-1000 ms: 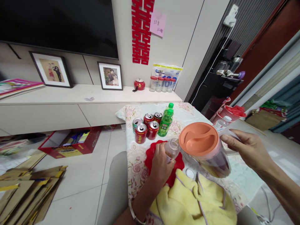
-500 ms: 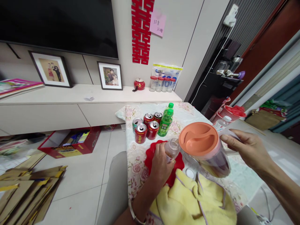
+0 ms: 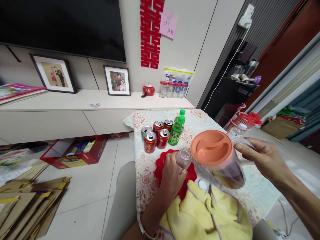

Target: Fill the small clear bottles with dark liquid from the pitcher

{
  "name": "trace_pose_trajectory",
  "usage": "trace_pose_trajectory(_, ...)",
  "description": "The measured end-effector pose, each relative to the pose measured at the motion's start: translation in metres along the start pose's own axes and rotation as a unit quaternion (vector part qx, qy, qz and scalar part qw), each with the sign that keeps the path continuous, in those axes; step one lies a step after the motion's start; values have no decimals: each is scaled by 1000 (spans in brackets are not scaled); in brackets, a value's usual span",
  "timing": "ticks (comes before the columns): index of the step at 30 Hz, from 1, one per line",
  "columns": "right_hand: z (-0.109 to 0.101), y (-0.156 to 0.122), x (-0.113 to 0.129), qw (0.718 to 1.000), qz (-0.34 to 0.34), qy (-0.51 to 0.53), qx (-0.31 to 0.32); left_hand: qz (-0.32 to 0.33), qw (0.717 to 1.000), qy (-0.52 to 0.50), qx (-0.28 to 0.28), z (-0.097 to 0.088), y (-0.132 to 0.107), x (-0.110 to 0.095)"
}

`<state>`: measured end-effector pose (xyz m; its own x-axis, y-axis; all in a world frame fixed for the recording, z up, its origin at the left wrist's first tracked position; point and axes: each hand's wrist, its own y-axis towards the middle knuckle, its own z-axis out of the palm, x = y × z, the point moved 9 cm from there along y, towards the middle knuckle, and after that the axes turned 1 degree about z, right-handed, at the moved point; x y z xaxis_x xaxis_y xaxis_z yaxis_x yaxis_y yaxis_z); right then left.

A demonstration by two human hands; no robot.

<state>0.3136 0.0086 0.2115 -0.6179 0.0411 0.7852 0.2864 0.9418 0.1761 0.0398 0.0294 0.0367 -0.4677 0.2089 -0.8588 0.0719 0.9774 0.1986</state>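
My left hand (image 3: 172,175) is wrapped round a clear plastic bottle (image 3: 183,159) with an open mouth and some brownish liquid inside. The bottle is over a red scalloped tray (image 3: 161,163). In my right hand (image 3: 262,156) is the handle of a clear pitcher (image 3: 231,168), tilted toward the bottle, with dark liquid in it. Its orange lid (image 3: 212,148) faces up and to the left, and its spout side is close to the bottle's mouth. A white bottle cap (image 3: 202,184) lies below the pitcher, beside a yellow towel (image 3: 200,213).
Several drink cans (image 3: 150,142) and two green bottles (image 3: 176,131) stand behind the tray on the flowered tablecloth (image 3: 145,166). Another clear bottle (image 3: 238,130) is behind the pitcher. Red-lidded jars (image 3: 171,90) sit on the cabinet. Flattened cardboard (image 3: 37,203) lies on the floor at left.
The pitcher has shifted very slightly to the left. Both hands otherwise keep the same hold and position.
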Motion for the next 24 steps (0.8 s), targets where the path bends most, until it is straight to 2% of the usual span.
trace_pose_trajectory(3,1,0,-4,999,31,19,3,2,1000,1,2,0,0,-1)
trace_pose_trajectory(9,2,1,-9,999,45,25,6,-6,1000,-1,10,0,0,-1)
trace_pose_trajectory(24,1,-1,1,999,26,18,1,4,1000,-8,2,-1,0,0)
